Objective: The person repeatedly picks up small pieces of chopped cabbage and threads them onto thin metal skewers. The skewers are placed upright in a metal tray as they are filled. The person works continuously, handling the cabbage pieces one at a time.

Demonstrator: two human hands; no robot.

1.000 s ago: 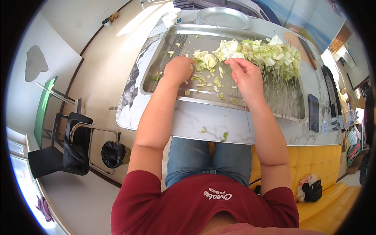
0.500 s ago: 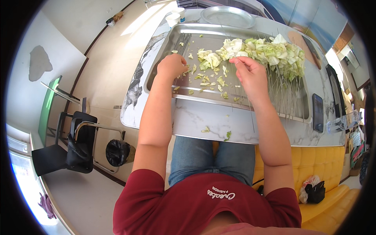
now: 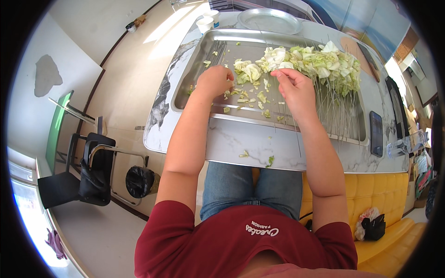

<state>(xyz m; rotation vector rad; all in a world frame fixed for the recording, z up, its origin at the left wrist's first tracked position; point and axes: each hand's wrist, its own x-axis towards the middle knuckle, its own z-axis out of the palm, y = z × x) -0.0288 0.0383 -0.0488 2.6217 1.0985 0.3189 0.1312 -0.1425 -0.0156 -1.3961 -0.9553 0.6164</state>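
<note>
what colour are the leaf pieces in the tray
Pale green and whitish; the leaf pieces show best in the head view.

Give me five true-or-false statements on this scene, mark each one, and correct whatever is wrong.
1. The left hand and right hand are both over the shallow silver metal tray. True.
2. The big heap of chopped pale-green cabbage fills the tray's left end. False: it lies toward the right.
3. Two white round cups stand on the white-and-grey marble-patterned table. True.
4. The right hand grips a cup. False: it pinches a thin straight metal skewer.
5. A dark rectangular phone lies right of the tray. True.
</note>
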